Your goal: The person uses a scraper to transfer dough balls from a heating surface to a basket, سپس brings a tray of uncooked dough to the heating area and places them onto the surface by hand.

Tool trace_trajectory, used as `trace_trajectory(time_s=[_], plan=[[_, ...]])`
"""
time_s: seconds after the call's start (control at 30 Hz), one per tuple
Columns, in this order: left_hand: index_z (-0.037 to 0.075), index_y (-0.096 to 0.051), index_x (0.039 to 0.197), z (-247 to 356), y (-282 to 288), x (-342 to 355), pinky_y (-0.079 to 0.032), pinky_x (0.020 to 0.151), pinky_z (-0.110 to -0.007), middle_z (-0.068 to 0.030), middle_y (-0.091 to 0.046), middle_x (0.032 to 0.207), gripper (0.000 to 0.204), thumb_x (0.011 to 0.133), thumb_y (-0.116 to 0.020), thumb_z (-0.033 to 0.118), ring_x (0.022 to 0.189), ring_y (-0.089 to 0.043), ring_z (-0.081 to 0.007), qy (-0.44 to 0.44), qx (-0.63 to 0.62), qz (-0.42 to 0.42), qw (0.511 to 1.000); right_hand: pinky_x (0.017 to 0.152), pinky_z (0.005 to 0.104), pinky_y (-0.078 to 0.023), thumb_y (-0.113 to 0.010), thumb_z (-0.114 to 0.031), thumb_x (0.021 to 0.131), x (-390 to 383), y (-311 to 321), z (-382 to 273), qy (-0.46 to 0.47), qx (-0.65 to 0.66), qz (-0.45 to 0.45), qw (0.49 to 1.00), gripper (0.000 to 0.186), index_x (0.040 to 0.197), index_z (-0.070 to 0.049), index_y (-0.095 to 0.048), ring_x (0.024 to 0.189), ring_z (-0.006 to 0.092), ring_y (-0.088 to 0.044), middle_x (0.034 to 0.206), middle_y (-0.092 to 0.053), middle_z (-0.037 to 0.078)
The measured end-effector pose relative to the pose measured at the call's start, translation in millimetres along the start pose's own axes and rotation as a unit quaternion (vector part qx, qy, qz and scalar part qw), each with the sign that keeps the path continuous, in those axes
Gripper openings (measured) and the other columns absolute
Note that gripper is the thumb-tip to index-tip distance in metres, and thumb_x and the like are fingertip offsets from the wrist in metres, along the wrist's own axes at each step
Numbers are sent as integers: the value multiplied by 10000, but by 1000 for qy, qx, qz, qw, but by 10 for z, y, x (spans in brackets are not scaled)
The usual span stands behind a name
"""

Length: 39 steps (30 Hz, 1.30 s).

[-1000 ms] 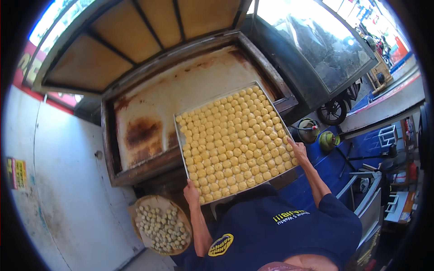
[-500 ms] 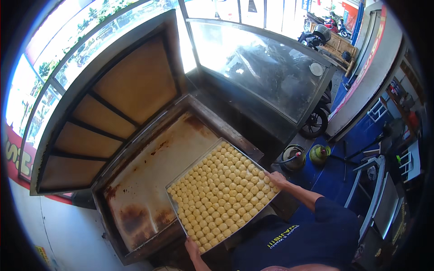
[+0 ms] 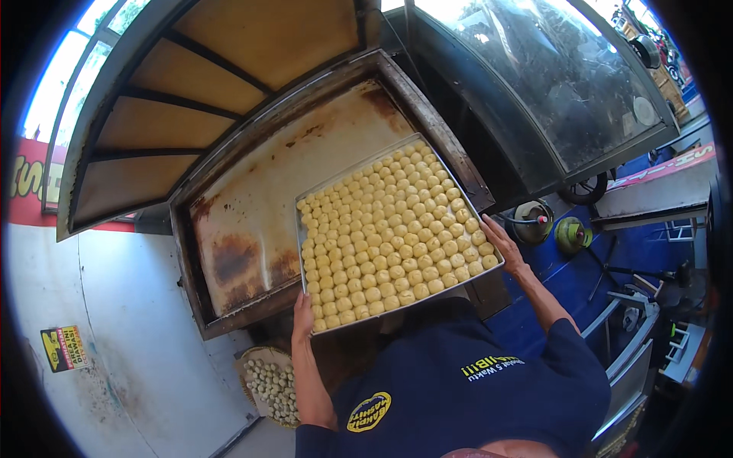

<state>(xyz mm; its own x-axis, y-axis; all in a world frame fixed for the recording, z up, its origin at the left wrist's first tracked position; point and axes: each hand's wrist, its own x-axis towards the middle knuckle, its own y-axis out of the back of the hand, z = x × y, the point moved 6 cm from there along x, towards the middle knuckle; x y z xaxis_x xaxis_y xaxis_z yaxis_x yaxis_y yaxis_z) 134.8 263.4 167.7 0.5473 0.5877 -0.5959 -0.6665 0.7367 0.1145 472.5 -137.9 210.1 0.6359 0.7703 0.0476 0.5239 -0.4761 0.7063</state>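
Someone's left hand (image 3: 303,314) and right hand (image 3: 502,243) grip a tray (image 3: 458,282) by opposite sides, yellow dough balls (image 3: 382,237) packed between them; a basket (image 3: 247,388) sits below the left hand, a rust-stained metal bed (image 3: 305,164) beyond both.

head camera, left of worn fisheye pair | looks down and forward over the dark shirt (image 3: 447,404) | near the tray (image 3: 397,308), its four corners framed | metal plate (image 3: 282,191) seen beyond tray's far edge | periphery bowed
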Motion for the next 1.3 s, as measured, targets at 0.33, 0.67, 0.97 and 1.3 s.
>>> trace_trajectory(time_s=[0.33,0.67,0.97,1.3], plan=[[-22,-400,1246,264,81,-133,-469,827,-293,-130,-527,1153,387,922,-421,189,991,-563,-187,51,-142,-59,987,976,369,-389,-706,-167,601,375,401,-440,158,-78,-60,983,676,1234,-64,-490,1205,285,-431,1262,-485,145],[15,-511,1064,1717,686,-423,-363,275,-143,-117,-581,697,312,888,-443,263,379,-495,-95,193,-337,-131,912,850,302,-450,-759,-243,634,1580,1277,-1299,183,54,-7,982,598,1148,-12,-558,930,145,-603,1016,-637,97],[66,-501,997,2246,606,1783,-386,372,-192,-54,-572,660,315,899,-452,361,436,-475,-90,34,-199,-12,979,679,288,-491,-566,-211,847,2987,717,-744,-40,164,29,985,358,1096,44,-536,844,158,-593,956,-623,113],[66,-585,1028,733,447,45,-377,424,-206,-35,-594,627,268,930,-448,273,492,-527,-97,-14,-122,-74,990,745,382,-469,-602,-165,780,1580,-711,-1918,149,-32,-365,918,216,943,-26,-629,819,306,-604,830,-631,153]])
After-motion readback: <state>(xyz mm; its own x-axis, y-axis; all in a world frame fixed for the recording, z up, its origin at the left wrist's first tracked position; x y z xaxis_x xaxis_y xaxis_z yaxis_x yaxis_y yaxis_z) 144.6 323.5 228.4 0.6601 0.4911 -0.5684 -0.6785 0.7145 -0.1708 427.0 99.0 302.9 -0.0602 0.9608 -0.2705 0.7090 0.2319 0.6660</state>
